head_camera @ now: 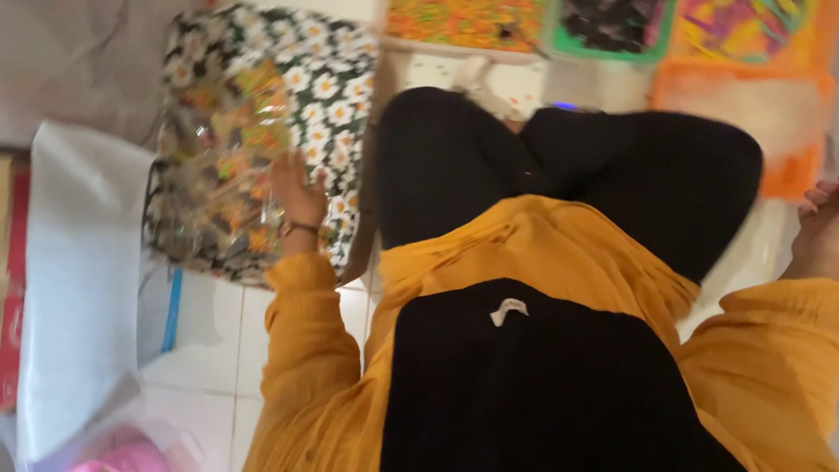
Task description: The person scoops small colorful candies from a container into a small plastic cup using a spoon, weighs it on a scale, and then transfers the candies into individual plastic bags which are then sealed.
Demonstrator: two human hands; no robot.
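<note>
White floor tiles (218,350): left hand (297,197) lies flat, seemingly (blurred) on floral packet (253,131).

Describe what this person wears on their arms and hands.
Both arms are in loose, crinkled mustard-yellow sleeves gathered at the cuffs. The left hand is bare, with a thin band or bracelet at the wrist. The right hand is bare too, cut off by the frame edge; no gloves or visible rings.

clear-wrapped daisy-print pack (253,131) far left on floor | colourful flat packs (468,24) along top edge
</note>
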